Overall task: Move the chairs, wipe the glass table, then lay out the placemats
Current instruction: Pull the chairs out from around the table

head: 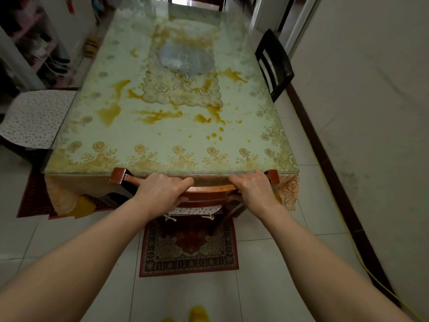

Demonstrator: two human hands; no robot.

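Observation:
A reddish wooden chair (210, 190) is tucked under the near end of the glass table (162, 135). My left hand (162, 190) grips the left part of its top rail. My right hand (251, 185) grips the right part of the same rail. The glass top covers a pale cloth with gold flowers and shows orange stains across its middle. A lace placemat (183, 89) lies in the centre of the table. A dark chair (274, 63) stands at the right side. A chair with a spotted cushion (34, 117) stands at the left side.
A patterned red rug (189, 249) lies on the white tile floor under the near chair. Another red mat (32, 196) lies at the left. A white wall with a dark skirting (325, 147) runs along the right. Shelves (34, 43) stand at the far left. A further chair back (197, 2) shows at the far end.

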